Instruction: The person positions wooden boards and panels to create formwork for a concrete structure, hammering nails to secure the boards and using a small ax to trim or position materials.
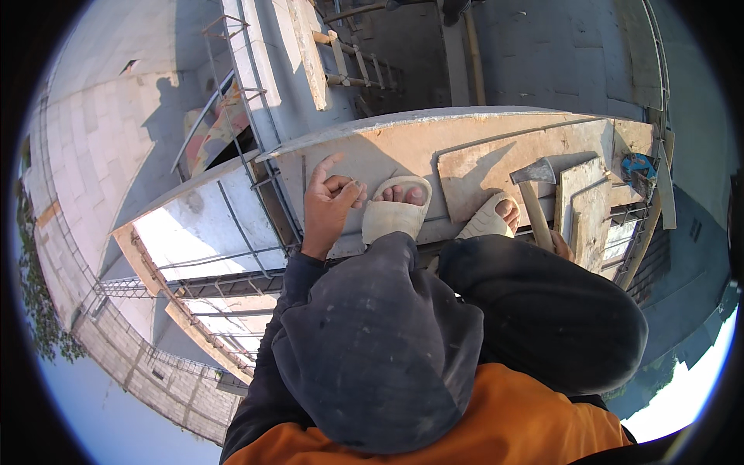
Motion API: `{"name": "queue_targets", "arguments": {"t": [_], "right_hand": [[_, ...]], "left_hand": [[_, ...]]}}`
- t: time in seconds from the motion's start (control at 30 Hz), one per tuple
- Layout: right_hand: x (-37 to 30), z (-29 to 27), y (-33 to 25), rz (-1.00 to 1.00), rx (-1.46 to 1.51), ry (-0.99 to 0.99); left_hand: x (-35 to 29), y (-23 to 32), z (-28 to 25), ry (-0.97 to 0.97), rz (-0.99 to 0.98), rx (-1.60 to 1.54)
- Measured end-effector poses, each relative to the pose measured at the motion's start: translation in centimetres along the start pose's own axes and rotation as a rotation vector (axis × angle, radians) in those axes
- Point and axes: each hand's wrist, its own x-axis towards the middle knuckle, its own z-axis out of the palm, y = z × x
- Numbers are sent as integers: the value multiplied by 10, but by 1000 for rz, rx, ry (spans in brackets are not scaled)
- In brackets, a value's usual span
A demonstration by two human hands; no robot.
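Observation:
My left hand [329, 205] is raised over the board beside my left sandal [394, 221]. Its index finger sticks out while the thumb presses against the curled fingers; anything pinched there is too small to name. Low at my right side, my right hand [563, 246] grips the wooden handle of a hatchet [533, 194]. The hatchet's grey metal head points away from me, above the boards. My knee and leg partly hide the right hand. The right sandal [490, 219] stands just left of the hatchet handle.
I squat on plywood formwork [372, 155] with a raised far edge. A loose plywood sheet [480, 170] and stacked short boards [585, 194] lie ahead and right. Steel bars [263, 170] run along the left. Beyond the edge is a drop, with a wooden ladder [356, 66] below.

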Motion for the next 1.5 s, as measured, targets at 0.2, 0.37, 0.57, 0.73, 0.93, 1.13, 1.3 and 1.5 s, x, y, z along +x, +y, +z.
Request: {"name": "queue_targets", "arguments": {"t": [0.2, 0.37, 0.57, 0.73, 0.93, 1.13, 1.3, 1.5], "right_hand": [[13, -15, 16, -29, -68, 37], [36, -43, 47, -189, -262, 142], [36, -70, -125, 39, -146, -76], [69, -78, -192, -57, -185, -69], [98, -71, -251, -179, -218, -231], [130, -39, -256, -262, -216, -372], [149, 0, -271, -211, -505, -498], [164, 40, -279, -407, -507, -623]], "left_hand": [[1, 42, -18, 6, 7, -13], [40, 62, -33, -39, 180, 140], [119, 92, -12, -99, 101, 315], [185, 81, 9, -204, 318, 675], [223, 63, 11, -431, -124, 635], [224, 34, 4, -488, -321, 470], [225, 19, -2, -510, -318, 454], [225, 19, -10, -543, -261, 556]]}}
